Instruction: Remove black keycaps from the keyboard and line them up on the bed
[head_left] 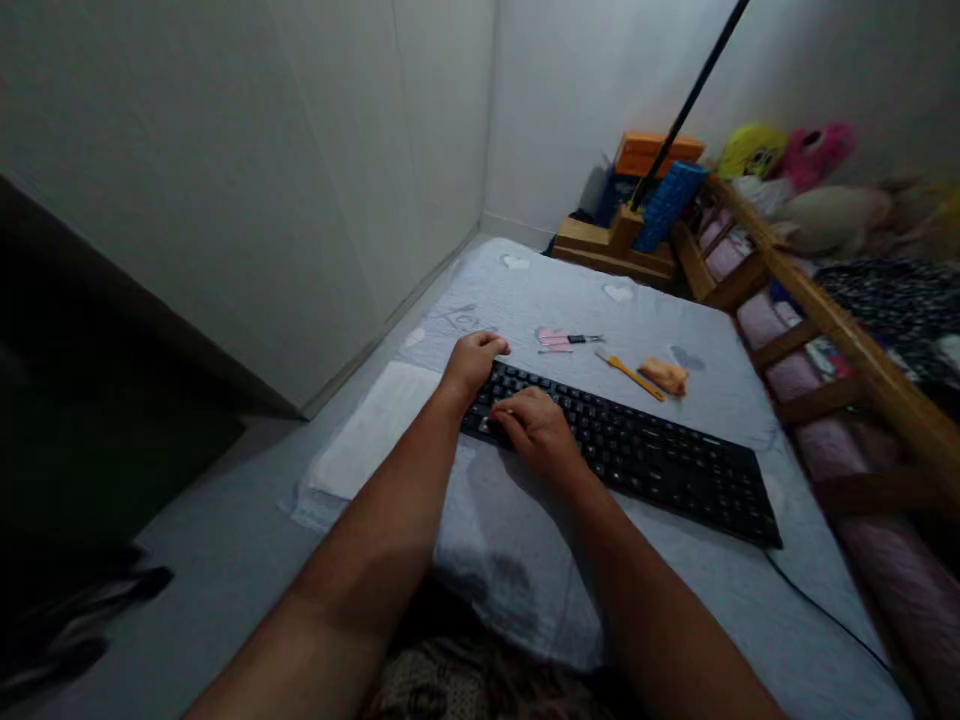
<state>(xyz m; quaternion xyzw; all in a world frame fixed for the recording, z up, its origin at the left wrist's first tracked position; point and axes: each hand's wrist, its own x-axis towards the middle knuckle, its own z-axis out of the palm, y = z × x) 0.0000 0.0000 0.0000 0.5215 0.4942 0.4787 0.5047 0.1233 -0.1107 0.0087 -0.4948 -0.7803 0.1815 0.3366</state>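
Observation:
A black computer keyboard (652, 458) lies slantwise on a cloth-covered surface, its cable (825, 622) trailing off the near right corner. At the keyboard's far left corner, my left hand (474, 362) is closed with its fingers curled against the end. My right hand (541, 432) is over the left-hand keys, thumb and fingers pinched together low by the near edge. Whatever the pinch holds is too dark and small to name. Beyond the keyboard lie slim pink-and-black tools (574, 339), an orange-handled brush (636, 378) and a crumpled orange-brown cloth (664, 376).
A pale folded cloth or sheet (367, 430) lies left of the keyboard. The grey-white cover (517, 600) has heart prints. A pale panel (337, 180) rises on the left. To the right runs a wooden bed frame (840, 310); a black pole (690, 100) stands on a wooden base behind.

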